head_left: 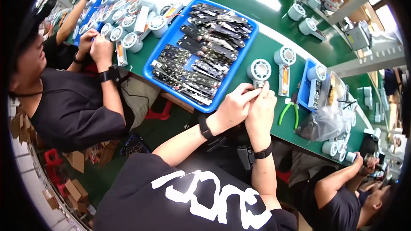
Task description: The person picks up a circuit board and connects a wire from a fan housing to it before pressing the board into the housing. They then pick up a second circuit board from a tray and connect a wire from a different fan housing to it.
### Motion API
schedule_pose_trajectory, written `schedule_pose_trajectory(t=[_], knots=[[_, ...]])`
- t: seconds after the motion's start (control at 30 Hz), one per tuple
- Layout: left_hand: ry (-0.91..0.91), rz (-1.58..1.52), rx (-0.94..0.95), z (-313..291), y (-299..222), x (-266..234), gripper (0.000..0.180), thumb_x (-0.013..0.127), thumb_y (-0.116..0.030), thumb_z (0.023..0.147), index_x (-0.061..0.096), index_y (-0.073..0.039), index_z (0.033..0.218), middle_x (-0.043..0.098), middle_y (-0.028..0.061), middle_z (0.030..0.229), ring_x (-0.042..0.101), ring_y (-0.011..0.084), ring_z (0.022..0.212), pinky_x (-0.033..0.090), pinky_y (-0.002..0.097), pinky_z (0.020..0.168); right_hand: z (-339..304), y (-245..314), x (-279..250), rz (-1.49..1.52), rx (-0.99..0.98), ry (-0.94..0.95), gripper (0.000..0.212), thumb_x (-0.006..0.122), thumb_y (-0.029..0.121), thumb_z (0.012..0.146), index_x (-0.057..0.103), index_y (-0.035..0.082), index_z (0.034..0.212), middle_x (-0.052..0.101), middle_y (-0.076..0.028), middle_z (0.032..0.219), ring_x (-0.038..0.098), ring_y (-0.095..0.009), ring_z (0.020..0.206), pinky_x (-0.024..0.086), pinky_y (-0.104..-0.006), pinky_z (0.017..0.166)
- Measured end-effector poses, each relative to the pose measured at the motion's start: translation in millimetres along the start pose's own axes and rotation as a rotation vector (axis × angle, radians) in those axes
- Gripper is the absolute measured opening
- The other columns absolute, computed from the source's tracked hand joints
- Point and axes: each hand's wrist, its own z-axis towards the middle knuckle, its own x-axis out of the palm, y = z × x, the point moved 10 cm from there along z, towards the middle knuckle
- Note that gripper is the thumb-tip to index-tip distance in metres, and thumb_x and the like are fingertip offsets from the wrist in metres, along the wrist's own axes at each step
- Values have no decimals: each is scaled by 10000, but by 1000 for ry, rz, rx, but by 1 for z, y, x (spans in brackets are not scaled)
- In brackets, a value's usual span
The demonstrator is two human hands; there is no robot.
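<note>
In front of me is a pale-blue handheld fan (pixel 260 69) with a round, vented head. My left hand (pixel 232 108) and my right hand (pixel 261 108) meet at its handle end, fingers pinched together there. Most of the handle is hidden under the fingers, and any small part between them is too covered to make out. Just right of it lies a similar fan (pixel 286 55), its handle open with an orange-and-white piece (pixel 284 79) inside. Green-handled pliers (pixel 289 113) rest near my right hand.
A blue tray (pixel 150 76) full of dark circuit boards stands left of my hands. To the right are a small blue bin (pixel 305 86) and a clear plastic bag (pixel 322 124). More fans (pixel 132 42) crowd the table at left, beside a co-worker (pixel 75 90). Another person sits lower right.
</note>
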Motion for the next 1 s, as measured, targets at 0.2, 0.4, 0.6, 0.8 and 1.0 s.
schedule_pose_trajectory(t=[0.2, 0.4, 0.6, 0.8, 1.0], knots=[[6, -17, -13, -1, -5, 8, 343, 598, 59, 856, 683, -1, 1183, 675, 197, 1071, 699, 351, 888, 583, 376, 778, -5, -8, 1, -48, -2, -20, 615, 592, 40, 878, 350, -164, 1405, 513, -245, 1152, 524, -378, 999, 457, -436, 909], [-102, -44, -20, -10, 3, 5, 447, 576, 79, 861, 568, -3, 1300, 684, 205, 1088, 715, 343, 884, 591, 388, 764, 0, -13, 6, 81, 8, 38, 620, 605, 49, 891, 328, -140, 1413, 499, -271, 1142, 514, -408, 1005, 442, -466, 911], [-86, -110, -17, -3, 2, 2, 453, 557, 98, 854, 535, 7, 1297, 668, 195, 1062, 707, 337, 879, 588, 392, 768, 2, -6, -4, -31, 33, 28, 528, 588, 53, 938, 360, -103, 1388, 521, -253, 1106, 533, -403, 964, 455, -477, 858], [-172, -16, 37, -12, -3, -9, 400, 581, 68, 850, 536, 22, 1245, 655, 179, 995, 685, 297, 798, 569, 368, 708, -3, -15, 1, -24, 77, 29, 508, 571, 66, 968, 367, -102, 1401, 539, -286, 1166, 551, -435, 1002, 460, -484, 872], [-35, -162, -104, -17, 7, 1, 306, 618, 30, 846, 580, 6, 1149, 659, 143, 877, 659, 262, 693, 541, 352, 636, 51, -17, -85, 48, 61, -183, 472, 527, 113, 1019, 366, -131, 1390, 526, -370, 1262, 519, -514, 1169, 421, -502, 994]])
